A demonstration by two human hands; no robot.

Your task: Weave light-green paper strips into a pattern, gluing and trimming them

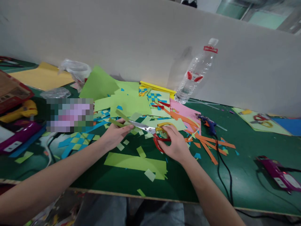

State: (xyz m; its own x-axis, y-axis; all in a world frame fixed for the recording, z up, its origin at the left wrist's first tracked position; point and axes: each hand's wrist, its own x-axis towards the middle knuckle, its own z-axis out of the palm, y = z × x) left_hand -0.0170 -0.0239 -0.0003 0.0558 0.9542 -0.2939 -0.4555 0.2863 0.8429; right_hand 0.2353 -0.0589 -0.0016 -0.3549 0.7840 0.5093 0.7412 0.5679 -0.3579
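My right hand (pixel 172 141) is closed around scissors (pixel 148 128) with one yellow and one red handle loop. Their metal blades point left, toward my left hand (pixel 117 133). Between its thumb and fingers, the left hand pinches a narrow green paper strip (pixel 117 123), right beside the blade tips. Under and behind both hands lie green paper sheets (pixel 130 105) and many small cut scraps. A wider green paper strip (pixel 138 164) lies on the table in front of me. Blue and green woven paper pieces (pixel 78 141) are at the left.
A plastic bottle (pixel 196 73) leans against the pale partition (pixel 131 37). Orange strips (pixel 211 147), a blue glue gun (pixel 209 125) with a black cord, and a purple power strip (pixel 278 174) are on the right. Another purple power strip (pixel 21 135) sits left, near a yellow glue gun (pixel 20 111).
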